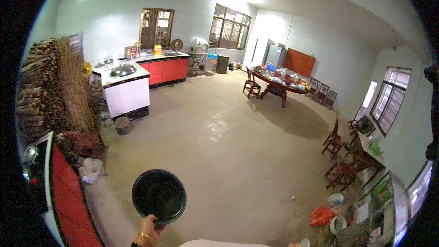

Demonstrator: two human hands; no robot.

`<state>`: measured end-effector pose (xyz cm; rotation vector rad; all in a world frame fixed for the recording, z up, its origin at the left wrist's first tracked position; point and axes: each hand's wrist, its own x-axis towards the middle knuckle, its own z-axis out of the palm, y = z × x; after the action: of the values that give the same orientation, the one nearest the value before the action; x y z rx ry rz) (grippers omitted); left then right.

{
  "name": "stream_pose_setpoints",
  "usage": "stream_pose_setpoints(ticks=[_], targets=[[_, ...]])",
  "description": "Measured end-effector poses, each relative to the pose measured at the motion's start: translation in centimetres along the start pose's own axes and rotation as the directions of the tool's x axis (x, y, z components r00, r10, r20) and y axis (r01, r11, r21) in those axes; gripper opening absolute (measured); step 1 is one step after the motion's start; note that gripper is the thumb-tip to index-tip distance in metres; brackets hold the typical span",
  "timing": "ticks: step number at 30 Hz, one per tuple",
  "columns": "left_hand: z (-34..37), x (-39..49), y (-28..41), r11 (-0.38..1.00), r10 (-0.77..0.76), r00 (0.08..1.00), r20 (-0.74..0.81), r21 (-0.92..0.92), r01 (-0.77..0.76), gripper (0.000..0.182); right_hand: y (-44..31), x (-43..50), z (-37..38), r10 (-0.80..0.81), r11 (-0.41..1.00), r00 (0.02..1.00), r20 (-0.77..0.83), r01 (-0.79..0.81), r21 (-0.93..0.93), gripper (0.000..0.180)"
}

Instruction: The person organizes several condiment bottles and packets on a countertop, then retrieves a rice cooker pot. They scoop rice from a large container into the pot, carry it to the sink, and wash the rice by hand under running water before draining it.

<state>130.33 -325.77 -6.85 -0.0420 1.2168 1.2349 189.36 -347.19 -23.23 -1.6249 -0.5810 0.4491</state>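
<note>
My left hand [149, 230], with a gold-coloured bangle at the wrist, grips the near rim of a round black basin [159, 195]. The thumb lies over the rim, and the basin is tipped so its dark inside faces me. I see nothing in it, though the inside is too dark to be sure. Of my right hand, perhaps only a skin-coloured sliver [294, 245] shows at the bottom edge. Beside that sliver is a small white vessel [305, 242], cut off by the frame; whether the hand holds it cannot be made out.
Left: a red-fronted counter [70, 192], white plastic bag [91, 170], stacked firewood [32, 109]. Beyond stands a stove counter [126, 97] with a domed lid [122, 70]. A round wooden table [274, 83] bears bags. Right: wooden chairs [341, 173], a red bag [321, 216], a white bucket [338, 225].
</note>
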Motion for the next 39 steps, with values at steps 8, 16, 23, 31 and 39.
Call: stream_pose_setpoints(ticks=[8,16,23,31,39], targets=[[28.2,19.3,4.8,0.981,-0.196,0.92,0.34,0.053,0.189,0.027,-0.8,15.0,13.8,-0.569,0.555,0.811,-0.134,0.258,-0.791,0.025],[38.9,33.7,13.9,0.999,0.031,0.998,-0.055,-0.029,-0.033,0.017,-18.4,47.2,53.8,-0.329,0.866,0.935,0.129,0.354,-0.352,0.035],[52.0,51.7,20.1,0.999,0.022,0.915,-0.403,-0.033,-0.038,0.014,-24.5,62.6,78.5,-0.356,0.884,0.889,0.286,0.42,-0.206,0.04],[80.8,69.8,29.3,0.97,0.167,0.984,0.061,0.167,-0.175,0.012,-20.4,81.2,85.3,-0.247,0.925,0.962,-0.121,0.196,-0.325,0.041],[103.0,88.5,34.0,0.988,-0.096,0.985,0.142,0.13,0.077,0.01,-15.8,102.1,98.6,-0.204,0.875,0.931,-0.304,0.034,-0.482,0.038]])
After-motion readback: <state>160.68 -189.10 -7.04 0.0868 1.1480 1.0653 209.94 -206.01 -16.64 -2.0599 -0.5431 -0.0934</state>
